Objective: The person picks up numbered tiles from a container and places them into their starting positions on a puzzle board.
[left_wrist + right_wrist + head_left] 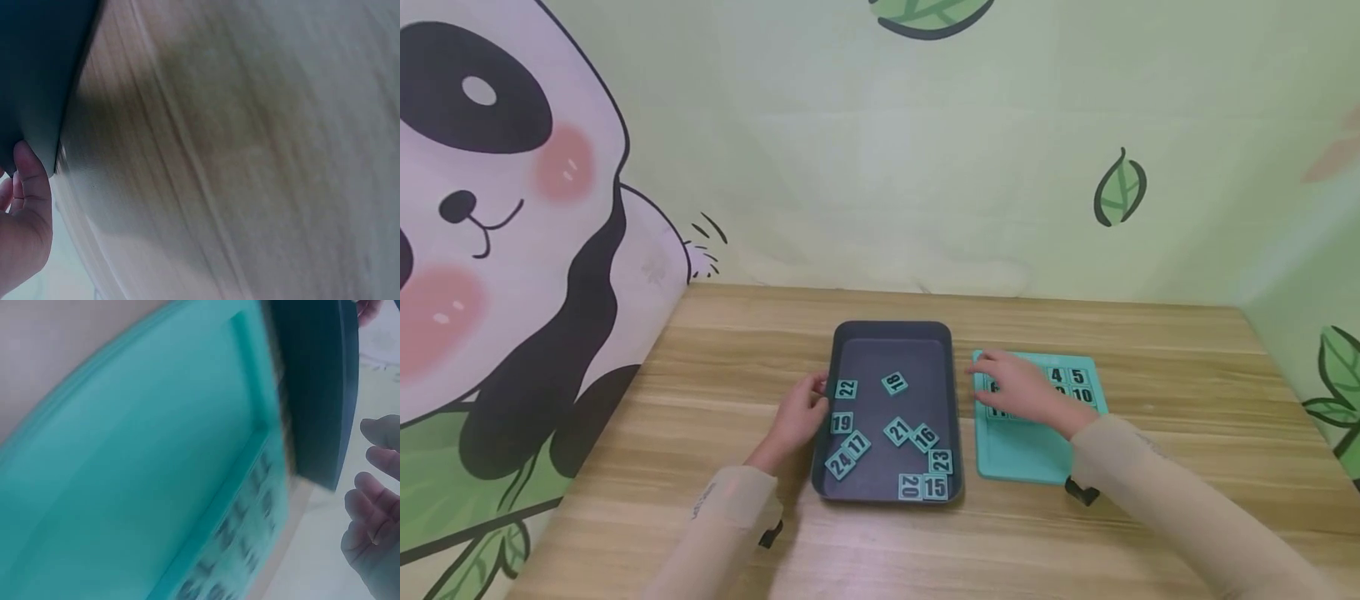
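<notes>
A dark shallow tray (887, 354) lies on the wooden table with several loose teal number tiles inside, among them tile 18 (894, 382), tile 21 (897, 431) and tile 15 (935, 487). My left hand (795, 419) is at the tray's left side, its fingertips touching or very near the outer rim. To the right lies a teal number board (1022, 458), its upper rows bearing tiles such as tile 5 (1078, 377) and tile 10 (1082, 396). Over those rows hovers my right hand (1026, 392), hiding some of them. Its fingers (369, 503) are loosely bent and apart, with nothing between them.
The wooden table (730, 333) reaches back to a pale green wall (820, 192) printed with leaves. A large panda (497, 233) is printed on the left wall. A narrow strip of table separates tray and board.
</notes>
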`<state>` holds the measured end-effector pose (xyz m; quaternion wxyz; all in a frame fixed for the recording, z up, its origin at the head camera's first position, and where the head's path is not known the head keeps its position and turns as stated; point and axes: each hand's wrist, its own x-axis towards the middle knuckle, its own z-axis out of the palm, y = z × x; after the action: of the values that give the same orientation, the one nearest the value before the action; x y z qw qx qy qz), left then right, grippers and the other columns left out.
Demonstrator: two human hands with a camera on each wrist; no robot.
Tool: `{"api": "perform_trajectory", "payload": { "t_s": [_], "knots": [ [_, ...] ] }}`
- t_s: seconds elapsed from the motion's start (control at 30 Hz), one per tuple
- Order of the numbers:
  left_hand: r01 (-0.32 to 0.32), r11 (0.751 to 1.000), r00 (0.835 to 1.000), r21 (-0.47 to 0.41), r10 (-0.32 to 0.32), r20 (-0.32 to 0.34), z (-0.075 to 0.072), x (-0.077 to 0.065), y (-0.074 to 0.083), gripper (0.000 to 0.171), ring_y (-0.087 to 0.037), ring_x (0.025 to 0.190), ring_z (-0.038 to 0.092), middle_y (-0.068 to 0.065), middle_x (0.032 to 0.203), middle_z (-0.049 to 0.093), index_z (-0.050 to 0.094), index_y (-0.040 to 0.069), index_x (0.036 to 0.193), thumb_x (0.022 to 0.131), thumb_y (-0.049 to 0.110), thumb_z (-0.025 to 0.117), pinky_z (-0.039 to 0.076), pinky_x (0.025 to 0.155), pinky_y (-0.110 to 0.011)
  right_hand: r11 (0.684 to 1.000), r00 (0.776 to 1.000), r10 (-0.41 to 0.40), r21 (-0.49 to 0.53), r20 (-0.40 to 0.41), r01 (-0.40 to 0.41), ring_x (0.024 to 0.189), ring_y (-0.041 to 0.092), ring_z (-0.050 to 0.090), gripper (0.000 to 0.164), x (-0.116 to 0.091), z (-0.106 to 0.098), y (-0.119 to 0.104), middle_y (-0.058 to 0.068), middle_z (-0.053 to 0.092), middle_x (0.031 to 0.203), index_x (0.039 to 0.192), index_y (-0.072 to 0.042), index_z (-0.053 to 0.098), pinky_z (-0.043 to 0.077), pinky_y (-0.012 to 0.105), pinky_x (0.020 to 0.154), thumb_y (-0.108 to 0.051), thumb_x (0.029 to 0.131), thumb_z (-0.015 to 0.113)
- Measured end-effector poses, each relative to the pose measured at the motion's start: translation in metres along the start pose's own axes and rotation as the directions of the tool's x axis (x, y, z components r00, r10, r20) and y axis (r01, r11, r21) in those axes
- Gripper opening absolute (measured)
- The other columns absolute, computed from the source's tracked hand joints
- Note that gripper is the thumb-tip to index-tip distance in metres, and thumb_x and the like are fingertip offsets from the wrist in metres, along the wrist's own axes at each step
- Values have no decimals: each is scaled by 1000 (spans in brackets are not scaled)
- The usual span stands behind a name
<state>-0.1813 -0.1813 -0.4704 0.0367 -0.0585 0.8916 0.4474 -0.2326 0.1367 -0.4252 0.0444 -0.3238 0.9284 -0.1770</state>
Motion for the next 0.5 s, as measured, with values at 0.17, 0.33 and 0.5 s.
{"api": "perform_trajectory", "payload": {
  "t_s": [0.17,0.33,0.5],
  "knots": [
    [0,1000,1000,0,0,3,0,0,0,41,-22,93,53,-13,112,51,41,5,128,87,6,44,48,76,-32,999,999,-40,24,17,40,73,14,51,36,15,5,-21,9,56,104,111,-8,60,46,27,64,-22,78,63],
    [-4,1000,1000,6,4,-2,1,0,1,41,-21,90,53,-12,110,51,42,5,127,86,6,44,48,74,-31,993,994,-94,72,52,90,73,15,52,35,24,12,-36,9,55,102,111,-7,60,44,25,64,-20,78,63],
    [13,1000,1000,5,-13,-5,1,1,0,41,-22,93,53,-12,111,51,42,5,127,86,6,44,48,77,-33,991,986,-118,74,114,110,82,18,55,36,30,19,-49,7,53,102,112,-8,60,46,25,67,-20,78,63]
  ]
}}
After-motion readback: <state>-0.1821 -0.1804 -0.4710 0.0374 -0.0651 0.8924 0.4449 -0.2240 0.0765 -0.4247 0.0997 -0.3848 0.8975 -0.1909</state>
